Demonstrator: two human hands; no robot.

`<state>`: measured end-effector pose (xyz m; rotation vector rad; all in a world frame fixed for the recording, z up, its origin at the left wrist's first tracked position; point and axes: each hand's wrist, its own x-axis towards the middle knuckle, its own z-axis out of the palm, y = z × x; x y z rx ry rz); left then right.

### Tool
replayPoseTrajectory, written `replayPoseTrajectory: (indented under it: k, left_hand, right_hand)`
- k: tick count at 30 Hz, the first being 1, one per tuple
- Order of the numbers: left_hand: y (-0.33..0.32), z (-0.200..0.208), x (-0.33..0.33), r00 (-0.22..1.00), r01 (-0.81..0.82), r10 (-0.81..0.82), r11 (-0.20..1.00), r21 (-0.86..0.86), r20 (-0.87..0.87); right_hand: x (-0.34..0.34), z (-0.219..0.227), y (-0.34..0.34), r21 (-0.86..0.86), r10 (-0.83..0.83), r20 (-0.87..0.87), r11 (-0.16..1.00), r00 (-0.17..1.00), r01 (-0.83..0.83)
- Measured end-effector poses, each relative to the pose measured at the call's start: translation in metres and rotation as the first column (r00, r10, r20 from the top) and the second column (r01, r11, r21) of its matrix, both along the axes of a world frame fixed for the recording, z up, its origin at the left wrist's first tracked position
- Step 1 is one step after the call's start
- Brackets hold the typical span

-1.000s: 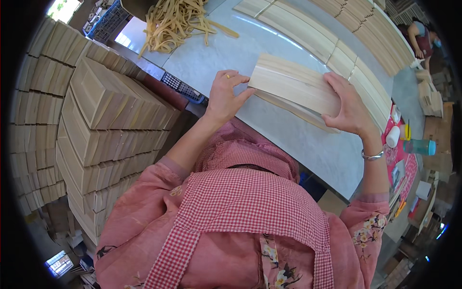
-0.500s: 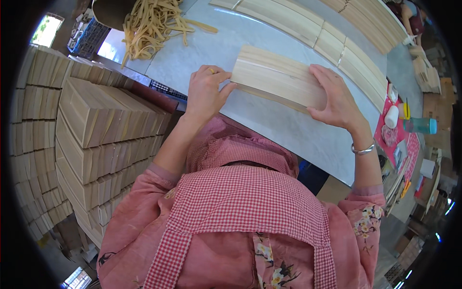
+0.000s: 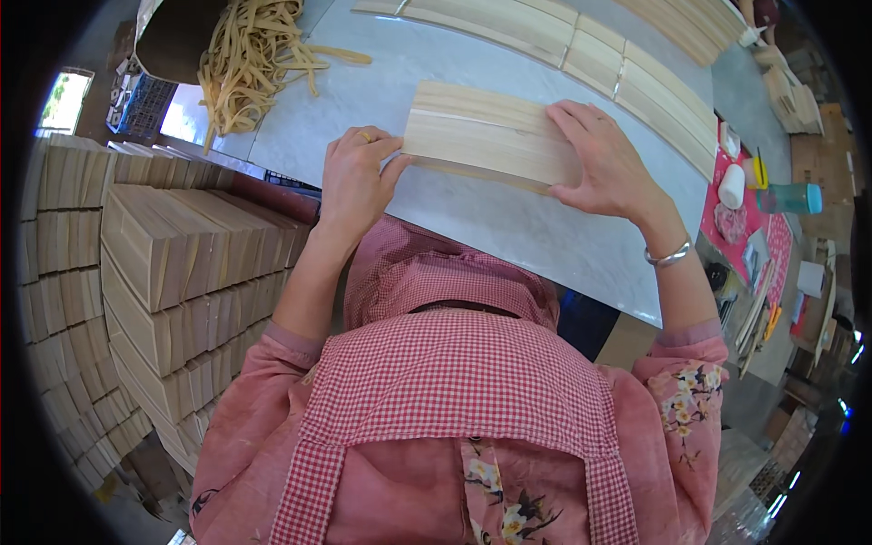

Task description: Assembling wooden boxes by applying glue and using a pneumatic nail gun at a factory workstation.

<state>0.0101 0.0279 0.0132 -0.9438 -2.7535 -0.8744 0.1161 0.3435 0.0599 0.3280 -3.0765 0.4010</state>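
Note:
A short block of pale wooden boards [image 3: 481, 136], laid flat with a seam along its top, lies on the grey marbled tabletop in front of me. At its left end, my left hand [image 3: 359, 182] has thumb and index finger against the corner, a ring on one finger. My right hand [image 3: 604, 159] wraps the right end, thumb on the near edge and fingers over the far side. A silver bangle circles that wrist. The undersides of the boards are hidden.
Tan elastic bands [image 3: 250, 68] lie heaped at the back left. Rows of bound wooden slats [image 3: 509, 32] run along the far side. Tall stacks of boards [image 3: 182, 236] rise at my left. A teal bottle [image 3: 790, 198] and a white roll [image 3: 732, 185] are at the right.
The whole view has shifted, so the table and its contents appear further left and slightly higher. Both hands keep nearly the same hold on the wooden boards.

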Motion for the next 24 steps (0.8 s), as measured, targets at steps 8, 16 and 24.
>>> replayPoseTrajectory:
  k: [8,16,24]
  left_hand:
    - [0.001,0.004,-0.003,0.998,0.046,-0.047,0.998,0.034,0.029]
    - [-0.001,0.002,-0.005,0.999,0.037,-0.038,0.998,0.047,0.006]
    - [0.001,0.006,-0.005,0.996,0.031,-0.035,0.998,0.056,0.076]
  right_hand:
    - [0.008,-0.013,0.015,-0.048,-0.029,-0.263,0.999,0.964,0.017]
    - [0.104,-0.038,0.026,-0.406,-0.62,-0.276,0.768,0.735,0.495]
    - [0.112,-0.06,-0.003,-0.428,-0.645,-0.291,0.748,0.707,0.507]
